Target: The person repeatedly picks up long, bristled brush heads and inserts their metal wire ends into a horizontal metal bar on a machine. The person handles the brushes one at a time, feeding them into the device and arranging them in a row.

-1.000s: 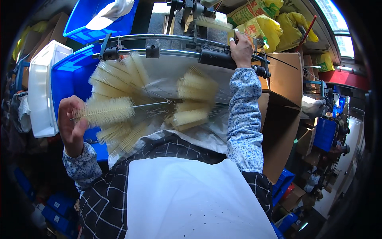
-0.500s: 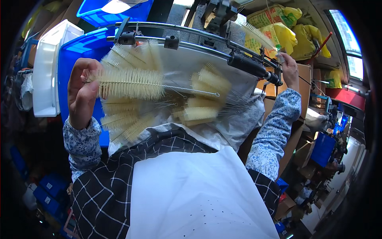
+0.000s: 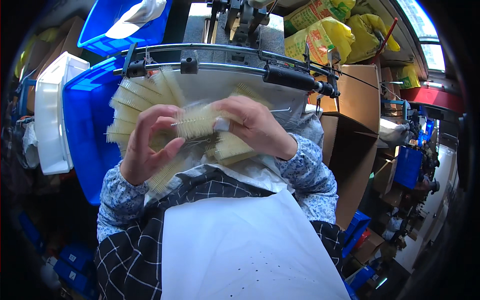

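A pale-bristled bottle brush point(image 3: 194, 123) is gripped in my right hand point(image 3: 257, 125), whose thumb has a white wrap. Its bristles are blurred, and a wire with a looped end shows to the right of that hand. My left hand point(image 3: 150, 142) is at the brush's left end, thumb and fingers spread apart; fingertips are close to the bristles, and whether they touch I cannot tell. Beneath both hands, more such brushes lie fanned out on a whitish sheet: one group point(image 3: 132, 100) at the left, another point(image 3: 231, 150) in the middle, partly hidden by my hands.
A metal rod frame with a black roller point(image 3: 290, 77) runs across beyond the brushes, before a grey machine point(image 3: 245, 30). Blue bins point(image 3: 87, 150) and a white bin point(image 3: 47, 115) stand left. An open cardboard box point(image 3: 357, 165) is at right, with yellow sacks point(image 3: 320, 42) behind.
My right hand has come from the far right, by the rod frame, to the middle. My left hand has moved right and inward, its fingers now spread. The brush is now in my right hand.
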{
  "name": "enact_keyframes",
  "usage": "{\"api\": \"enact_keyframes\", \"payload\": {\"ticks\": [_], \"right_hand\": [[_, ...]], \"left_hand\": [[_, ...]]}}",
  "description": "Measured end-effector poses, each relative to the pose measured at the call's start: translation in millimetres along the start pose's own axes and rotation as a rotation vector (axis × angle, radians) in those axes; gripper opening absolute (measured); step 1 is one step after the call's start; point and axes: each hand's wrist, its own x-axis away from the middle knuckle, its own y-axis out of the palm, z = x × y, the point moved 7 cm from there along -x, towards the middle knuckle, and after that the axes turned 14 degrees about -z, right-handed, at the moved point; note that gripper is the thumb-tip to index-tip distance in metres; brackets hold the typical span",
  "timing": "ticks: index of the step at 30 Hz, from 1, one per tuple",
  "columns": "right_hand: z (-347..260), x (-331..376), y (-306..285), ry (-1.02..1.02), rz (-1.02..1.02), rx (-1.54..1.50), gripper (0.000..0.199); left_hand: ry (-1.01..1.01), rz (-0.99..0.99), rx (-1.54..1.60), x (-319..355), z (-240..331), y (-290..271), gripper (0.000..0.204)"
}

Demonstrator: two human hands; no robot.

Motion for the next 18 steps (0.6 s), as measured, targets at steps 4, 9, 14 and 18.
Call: {"api": "enact_keyframes", "payload": {"ticks": [4,9,14,18], "right_hand": [[92,8,-93,0.250,0.552,0.728,0.026],[152,8,-119,0.507,0.593,0.870,0.022],[161,5,-121,0.575,0.561,0.824,0.023],[166,2,-119,0.562,0.527,0.824,0.024]], "left_hand": [[-0.469,0.300,-0.620,70,-27,-79,0.059],[-0.885,0.357,0.098,170,-114,-85,0.050],[-0.888,0.180,0.164,171,-126,-66,0.044],[-0.921,0.144,0.174,158,-105,-58,0.045]]}}
